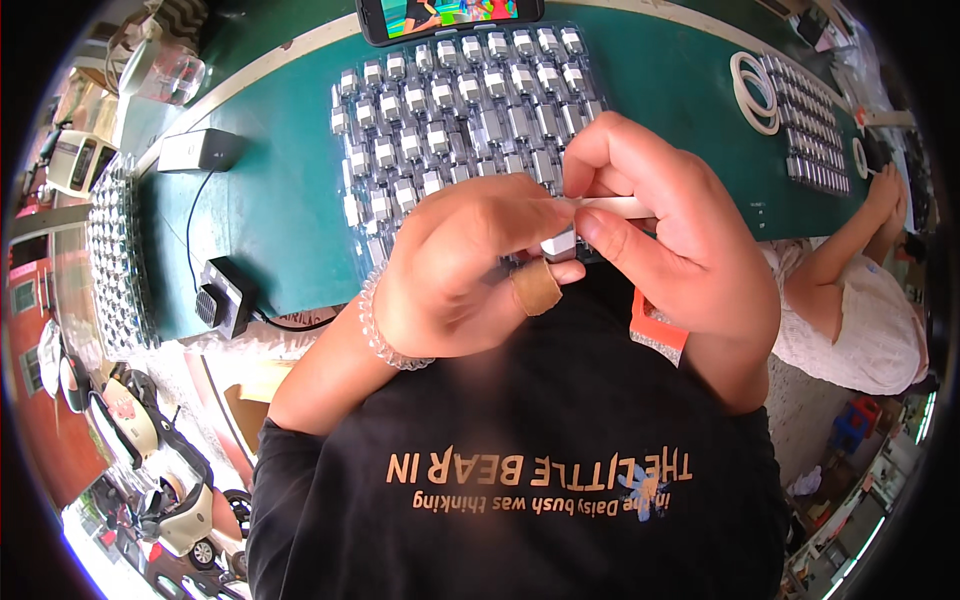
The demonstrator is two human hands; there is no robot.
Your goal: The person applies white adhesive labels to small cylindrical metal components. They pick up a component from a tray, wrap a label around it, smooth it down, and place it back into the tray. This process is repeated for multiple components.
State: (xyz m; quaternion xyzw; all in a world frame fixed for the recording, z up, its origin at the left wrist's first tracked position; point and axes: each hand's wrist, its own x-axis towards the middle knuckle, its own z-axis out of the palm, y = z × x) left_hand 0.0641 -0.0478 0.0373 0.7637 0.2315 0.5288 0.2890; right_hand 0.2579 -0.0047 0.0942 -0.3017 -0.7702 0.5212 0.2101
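Observation:
My left hand [455, 265], with a clear coiled band at its wrist and a tan bandage [537, 288] around one finger, pinches a small grey-and-white block-shaped part [559, 245]. Thumb and forefinger of my right hand [695, 225] are closed on a narrow white strip [622, 207]. The strip's left end meets my left fingertips, just above the part. Whether it is stuck to the part is hidden by my fingers. Just beyond my hands lies a clear plastic tray [341, 185] holding rows of similar parts [440, 95].
A phone [450, 14] stands behind the tray on the green table [275, 200]. White tape rolls [753, 92] and another filled tray [815, 125] are at right, near a co-worker's arm [850, 235]. Left are stacked trays [120, 265], a grey box [195, 150] and a black corded device [225, 297].

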